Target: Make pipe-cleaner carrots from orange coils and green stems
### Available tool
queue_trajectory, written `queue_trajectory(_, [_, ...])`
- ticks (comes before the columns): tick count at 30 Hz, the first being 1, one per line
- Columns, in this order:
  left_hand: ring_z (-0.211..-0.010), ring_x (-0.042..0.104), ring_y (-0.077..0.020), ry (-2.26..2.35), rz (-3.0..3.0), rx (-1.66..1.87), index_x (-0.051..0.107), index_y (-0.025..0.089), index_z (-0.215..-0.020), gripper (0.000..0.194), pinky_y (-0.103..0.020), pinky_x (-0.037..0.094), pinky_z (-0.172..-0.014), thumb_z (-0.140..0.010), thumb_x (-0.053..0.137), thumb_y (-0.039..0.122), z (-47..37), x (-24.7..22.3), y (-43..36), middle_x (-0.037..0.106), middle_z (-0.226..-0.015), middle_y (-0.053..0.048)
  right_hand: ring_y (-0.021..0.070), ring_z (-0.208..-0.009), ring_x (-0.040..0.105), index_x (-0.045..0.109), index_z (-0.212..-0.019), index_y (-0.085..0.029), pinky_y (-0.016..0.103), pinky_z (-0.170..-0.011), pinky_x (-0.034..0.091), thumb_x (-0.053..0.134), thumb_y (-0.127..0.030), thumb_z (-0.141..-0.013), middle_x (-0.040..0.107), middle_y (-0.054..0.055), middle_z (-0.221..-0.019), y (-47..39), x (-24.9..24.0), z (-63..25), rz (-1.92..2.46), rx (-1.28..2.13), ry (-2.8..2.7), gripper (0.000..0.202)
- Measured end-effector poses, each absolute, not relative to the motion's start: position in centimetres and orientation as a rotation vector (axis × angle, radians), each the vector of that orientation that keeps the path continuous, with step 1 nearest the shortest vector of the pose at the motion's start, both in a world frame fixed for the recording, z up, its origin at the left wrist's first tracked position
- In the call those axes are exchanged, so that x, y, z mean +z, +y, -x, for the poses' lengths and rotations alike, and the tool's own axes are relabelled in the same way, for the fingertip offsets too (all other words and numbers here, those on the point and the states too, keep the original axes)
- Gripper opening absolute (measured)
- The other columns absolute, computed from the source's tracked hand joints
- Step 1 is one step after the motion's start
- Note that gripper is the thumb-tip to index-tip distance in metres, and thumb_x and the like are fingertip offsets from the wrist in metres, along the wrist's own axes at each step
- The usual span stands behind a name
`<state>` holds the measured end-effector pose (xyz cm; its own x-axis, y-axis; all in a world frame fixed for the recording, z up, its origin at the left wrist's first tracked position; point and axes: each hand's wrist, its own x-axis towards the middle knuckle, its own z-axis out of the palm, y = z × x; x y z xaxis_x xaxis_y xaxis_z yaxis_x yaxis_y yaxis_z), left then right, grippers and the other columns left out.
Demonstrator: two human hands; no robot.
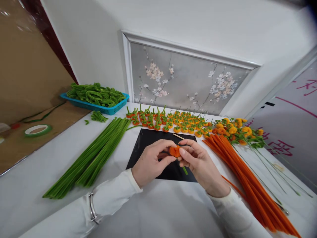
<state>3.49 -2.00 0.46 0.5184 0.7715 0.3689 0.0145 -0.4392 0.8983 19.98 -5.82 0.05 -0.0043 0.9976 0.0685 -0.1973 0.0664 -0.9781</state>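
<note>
Sleeves (pixel 116 193), orange flower (pixel 174 151) over black mat (pixel 148 137)

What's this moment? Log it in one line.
left grip: on flower | right grip: on flower | mat: below | green stems: left | orange stems: right

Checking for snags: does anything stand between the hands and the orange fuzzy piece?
Nothing visible does: the left hand and the right hand both touch the orange fuzzy piece, above the black mat.
</note>
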Motion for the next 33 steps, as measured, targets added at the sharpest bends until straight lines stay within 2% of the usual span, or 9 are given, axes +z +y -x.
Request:
queue_trajectory(3, [-0.091, 0.063, -0.0178, 0.703, -1.881, 1.086, 0.062, 0.018, -0.097, 0.018, -0.029, 0.052, -0.081, -0.082, 0.054, 0.014, -3.3, 0.3, -1.9, 0.064, -0.101, -0.008, 0.0116, -0.060, 0.056, 0.059, -0.103, -0.023, 0.024, -0.052, 0.051, 0.060, -0.036, -0.082, 0.058, 0.000, -0.074, -5.8, -0.1, -20.1, 1.064, 1.043, -1.373, 0.024])
queue_trajectory(5, [-0.091, 0.064, -0.0183, 0.716, -1.866, 1.086, 0.061, 0.017, -0.101, 0.021, -0.029, 0.052, -0.082, -0.082, 0.054, 0.014, -3.2, 0.2, -1.8, 0.066, -0.101, -0.007, 0.0128, -0.064, 0.057, 0.062, -0.105, -0.026, 0.025, -0.054, 0.052, 0.058, -0.031, -0.084, 0.059, 0.003, -0.086, -5.8, -0.2, -20.4, 1.101, 0.815, -1.554, 0.022])
queue_trajectory(7, [-0.090, 0.065, -0.0183, 0.712, -1.878, 1.045, 0.060, 0.017, -0.103, 0.023, -0.029, 0.053, -0.081, -0.082, 0.053, 0.014, -3.1, 0.2, -1.7, 0.067, -0.099, -0.007, 0.0156, -0.076, 0.059, 0.065, -0.102, -0.028, 0.028, -0.061, 0.053, 0.057, -0.025, -0.084, 0.058, 0.006, -0.102, -5.8, -0.1, -20.7, 1.129, 0.555, -1.696, 0.019])
queue_trajectory(10, [-0.085, 0.066, -0.0177, 0.693, -1.923, 0.972, 0.061, 0.017, -0.102, 0.022, -0.027, 0.053, -0.077, -0.083, 0.051, 0.014, -3.0, 0.4, -1.8, 0.069, -0.095, -0.006, 0.0186, -0.090, 0.059, 0.067, -0.095, -0.027, 0.032, -0.076, 0.051, 0.055, -0.020, -0.085, 0.057, 0.006, -0.105, -5.7, -0.1, -20.9, 1.107, 0.324, -1.834, 0.017])
queue_trajectory(12, [-0.083, 0.066, -0.0169, 0.688, -1.923, 0.956, 0.061, 0.017, -0.101, 0.021, -0.026, 0.052, -0.075, -0.083, 0.050, 0.014, -3.1, 0.5, -1.8, 0.069, -0.093, -0.005, 0.0186, -0.091, 0.059, 0.066, -0.093, -0.026, 0.032, -0.079, 0.051, 0.054, -0.019, -0.086, 0.057, 0.006, -0.101, -5.6, -0.1, -20.9, 1.097, 0.311, -1.862, 0.015])
queue_trajectory(17, [-0.080, 0.064, -0.0154, 0.675, -1.824, 0.952, 0.063, 0.016, -0.098, 0.020, -0.025, 0.052, -0.073, -0.083, 0.050, 0.013, -3.2, 0.5, -1.9, 0.068, -0.089, -0.004, 0.0173, -0.081, 0.059, 0.062, -0.090, -0.024, 0.029, -0.069, 0.052, 0.059, -0.019, -0.083, 0.056, 0.006, -0.098, -5.6, -0.2, -20.8, 1.157, 0.429, -1.808, 0.009])
queue_trajectory(21, [-0.074, 0.061, -0.0140, 0.672, -1.777, 0.937, 0.063, 0.016, -0.094, 0.019, -0.024, 0.050, -0.070, -0.081, 0.050, 0.012, -3.2, 0.5, -1.9, 0.067, -0.084, -0.003, 0.0161, -0.078, 0.057, 0.060, -0.093, -0.024, 0.027, -0.066, 0.051, 0.063, -0.020, -0.081, 0.056, 0.005, -0.096, -5.5, 0.0, -21.1, 1.125, 0.478, -1.859, 0.013])
queue_trajectory(27, [-0.068, 0.055, -0.0112, 0.656, -1.800, 0.877, 0.064, 0.014, -0.090, 0.019, -0.022, 0.047, -0.066, -0.081, 0.048, 0.010, -3.1, 0.4, -1.9, 0.062, -0.076, -0.001, 0.0154, -0.077, 0.057, 0.059, -0.087, -0.022, 0.027, -0.070, 0.049, 0.060, -0.017, -0.083, 0.056, 0.005, -0.090, -5.3, -0.1, -21.3, 1.095, 0.258, -1.970, 0.007])
queue_trajectory(33, [-0.071, 0.057, -0.0112, 0.640, -1.768, 0.871, 0.064, 0.014, -0.092, 0.019, -0.023, 0.048, -0.068, -0.082, 0.048, 0.010, -3.2, 0.0, -1.4, 0.062, -0.078, -0.001, 0.0145, -0.076, 0.056, 0.058, -0.084, -0.021, 0.027, -0.070, 0.049, 0.062, -0.016, -0.082, 0.056, 0.003, -0.087, -5.1, -0.4, -21.3, 1.062, 0.180, -1.962, 0.007])
